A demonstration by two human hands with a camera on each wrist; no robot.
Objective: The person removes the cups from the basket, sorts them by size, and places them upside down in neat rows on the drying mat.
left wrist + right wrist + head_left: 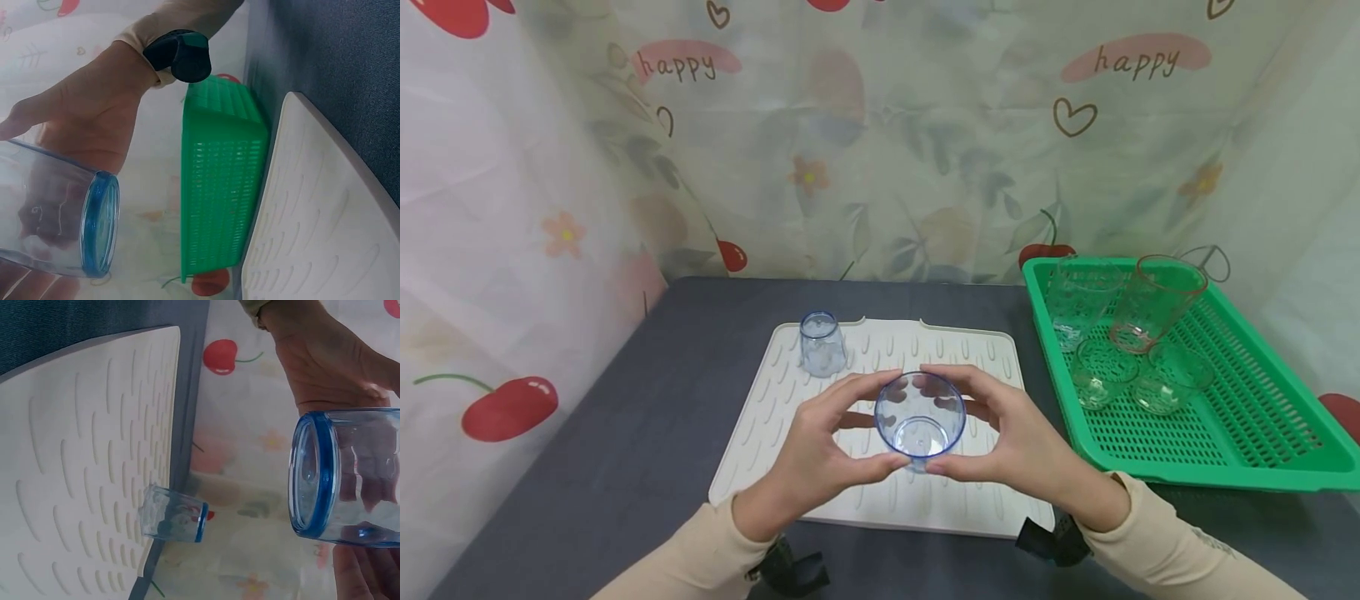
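Observation:
A clear blue-tinted drinking glass (920, 435) is held upright between both hands, its mouth facing up in the head view. My left hand (820, 442) grips its left side, thumb in front and fingers behind. On the opposite side my right hand (1022, 429) grips it the same way, the two thumbs close together at the front. Both wrist views show the glass's thick blue base (100, 225) held above the white ridged mat (880, 500). A second blue-tinted glass (822, 350) stands upside down on the mat's far left part, base up.
To the right, a green perforated basket (1180, 473) holds several glasses, among them a tall one with a reddish rim (1161, 304). The mat and basket lie on a dark table (647, 433). A printed curtain (910, 167) hangs behind and at both sides.

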